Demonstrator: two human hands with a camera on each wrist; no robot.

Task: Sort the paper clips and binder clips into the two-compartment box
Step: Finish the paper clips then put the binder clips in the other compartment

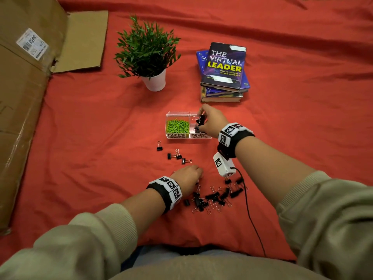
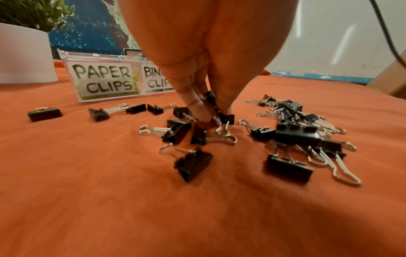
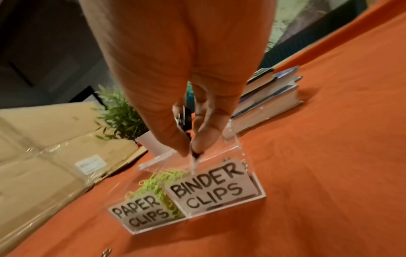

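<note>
A clear two-compartment box (image 1: 188, 136) sits mid-cloth, labelled PAPER CLIPS and BINDER CLIPS. Green paper clips (image 1: 177, 126) fill its left compartment. My right hand (image 1: 210, 120) hovers over the right compartment, pinching black binder clips (image 3: 186, 120) between thumb and fingers. My left hand (image 1: 188, 176) is down on the cloth, its fingers (image 2: 197, 107) pinching a binder clip (image 2: 212, 99) among the loose ones. A pile of black binder clips (image 1: 214, 196) lies by that hand, and three more (image 1: 177, 156) lie nearer the box.
A potted green plant (image 1: 148, 55) and a stack of books (image 1: 224, 71) stand behind the box. Flattened cardboard (image 1: 26, 87) covers the left side. A black cable (image 1: 252, 215) runs from the right wrist camera across the red cloth (image 1: 101, 138).
</note>
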